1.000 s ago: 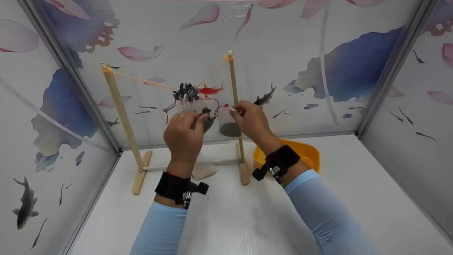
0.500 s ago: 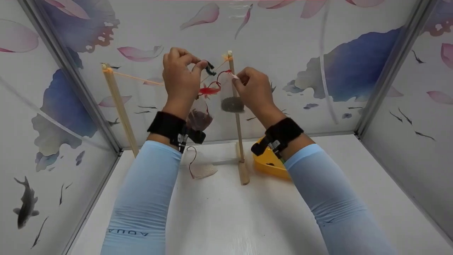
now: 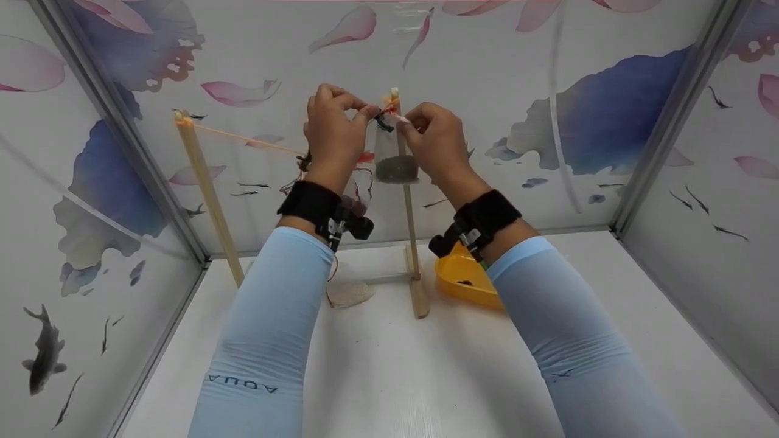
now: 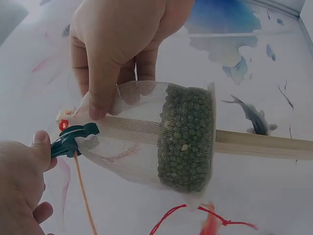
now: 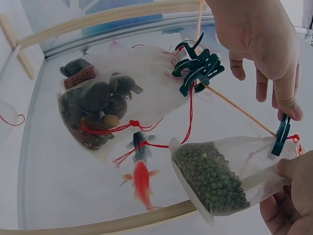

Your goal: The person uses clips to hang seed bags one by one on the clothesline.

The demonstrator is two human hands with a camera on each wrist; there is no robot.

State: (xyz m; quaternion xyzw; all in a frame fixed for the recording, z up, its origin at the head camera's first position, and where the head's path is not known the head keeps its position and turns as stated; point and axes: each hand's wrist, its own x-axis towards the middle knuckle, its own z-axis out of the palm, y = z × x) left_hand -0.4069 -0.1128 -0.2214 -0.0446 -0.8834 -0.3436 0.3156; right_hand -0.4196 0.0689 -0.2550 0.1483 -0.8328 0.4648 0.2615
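Note:
My left hand point(image 3: 335, 128) pinches a dark green clip point(image 4: 68, 139) by its handles, right by the orange string point(image 5: 239, 108). Its jaws overlap the gathered top of a white mesh bag point(image 5: 210, 178) filled with small green beans. Thumb and fingers of my right hand point(image 3: 438, 140) pinch that bag near its top, with its red cord knot beside the clip. The bag hangs close to the right wooden post point(image 3: 409, 225). Further along the string, several green clips point(image 5: 198, 68) are bunched over hanging mesh bags; one bag point(image 5: 98, 107) holds dark, stone-like pieces.
The string runs between the right post and a left wooden post point(image 3: 207, 194). On the white table point(image 3: 377, 365) lie a flat pale pouch point(image 3: 352, 294) with a cord and a yellow bowl point(image 3: 462, 292) containing something small and dark. Patterned walls stand around.
My left hand has lifted the green clip upward, then moved right to the bag's top. My right hand has raised the bean bag from lower down to string height beside the right post.

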